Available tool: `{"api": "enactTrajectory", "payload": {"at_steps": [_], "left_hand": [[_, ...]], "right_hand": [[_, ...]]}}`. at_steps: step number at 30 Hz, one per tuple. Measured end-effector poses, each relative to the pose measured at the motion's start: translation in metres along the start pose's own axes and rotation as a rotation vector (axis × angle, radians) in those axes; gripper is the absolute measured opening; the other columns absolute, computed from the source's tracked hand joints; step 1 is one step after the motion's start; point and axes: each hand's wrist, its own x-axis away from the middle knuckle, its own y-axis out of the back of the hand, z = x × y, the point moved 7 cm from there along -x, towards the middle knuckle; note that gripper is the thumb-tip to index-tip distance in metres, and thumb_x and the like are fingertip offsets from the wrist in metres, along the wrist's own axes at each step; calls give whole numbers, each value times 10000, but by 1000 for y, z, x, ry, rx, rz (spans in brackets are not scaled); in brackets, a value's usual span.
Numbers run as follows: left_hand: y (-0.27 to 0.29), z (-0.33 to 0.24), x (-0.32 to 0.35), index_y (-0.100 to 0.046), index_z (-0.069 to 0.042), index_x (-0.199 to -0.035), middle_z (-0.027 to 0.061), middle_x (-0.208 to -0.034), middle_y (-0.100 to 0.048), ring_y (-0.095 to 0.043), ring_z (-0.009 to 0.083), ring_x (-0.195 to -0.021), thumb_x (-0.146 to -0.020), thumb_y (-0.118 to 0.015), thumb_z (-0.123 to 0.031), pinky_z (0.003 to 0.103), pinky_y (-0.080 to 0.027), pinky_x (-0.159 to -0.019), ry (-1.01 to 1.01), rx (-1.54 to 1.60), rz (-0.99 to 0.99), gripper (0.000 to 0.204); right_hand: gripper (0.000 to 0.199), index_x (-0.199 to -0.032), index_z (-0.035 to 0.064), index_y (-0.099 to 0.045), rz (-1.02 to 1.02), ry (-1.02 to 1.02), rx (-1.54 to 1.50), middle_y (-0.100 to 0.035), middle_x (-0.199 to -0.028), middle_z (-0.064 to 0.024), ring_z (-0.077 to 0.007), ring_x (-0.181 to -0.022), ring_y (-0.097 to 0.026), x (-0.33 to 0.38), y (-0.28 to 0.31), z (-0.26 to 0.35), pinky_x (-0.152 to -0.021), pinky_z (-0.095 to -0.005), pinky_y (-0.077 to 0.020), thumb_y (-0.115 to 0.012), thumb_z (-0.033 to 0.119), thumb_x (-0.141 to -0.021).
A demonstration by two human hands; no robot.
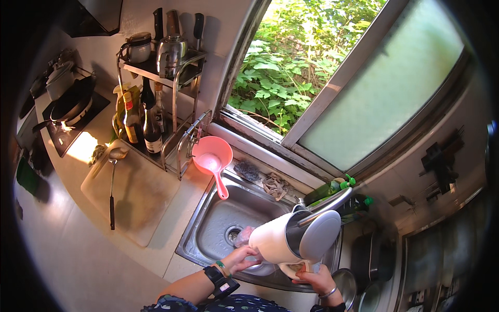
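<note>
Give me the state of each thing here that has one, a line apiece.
White kettle: tilted, lid open
Right hand: gripping the kettle's handle
Left hand: at the kettle's lower end; contact unclear
Window: partly open, frosted pane to the right
Pink dipper: open side up
Sink: no standing water visible around the drain
Ladle: lying on the cutting board
Knives: handles up

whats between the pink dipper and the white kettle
In the head view, part of the steel sink basin lies between the pink dipper and the white kettle, with no separate object directly between.
</note>
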Motion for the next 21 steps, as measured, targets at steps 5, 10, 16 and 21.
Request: {"api": "enactTrajectory", "payload": {"at_steps": [5, 10, 16, 21], "left_hand": [[-3, -1, 4, -421, -12, -1211, 100, -1263, -437, -411, 245, -1178, -823, -424, 22, 446, -329, -1005, -7, -13, 17, 390], [2, -1, 1, -424, -7, -1208, 106, -1261, -436, -412, 252, -1174, -817, -427, 20, 450, -328, -1006, 3, -2, -18, 392], [9, 0, -6, -434, -28, -1146, 133, -1170, -467, -491, 282, -1065, -775, -455, 48, 460, -438, -890, -16, -6, -6, 380], [13, 1, -7, -440, -20, -1130, 133, -1161, -474, -494, 283, -1063, -782, -457, 47, 461, -438, -889, -25, -3, -23, 355]], "right_hand": [[201, -903, -63, -570, -2, 8, 32, -586, -920, -137, -229, -797, -603, 1, -3, 2, -692, -367, -550, -624, -22, -714], [220, -909, -41, -557, 5, 8, 29, -559, -876, -93, -194, -755, -592, -1, -5, 4, -656, -333, -550, -639, -7, -708], [222, -913, -43, -557, -9, 7, 25, -560, -871, -84, -191, -757, -592, 0, -4, 2, -653, -334, -550, -638, -10, -708], [204, -909, -68, -571, -14, 18, 27, -588, -897, -117, -222, -789, -606, 1, -4, 2, -685, -367, -552, -624, -26, -716]]}}
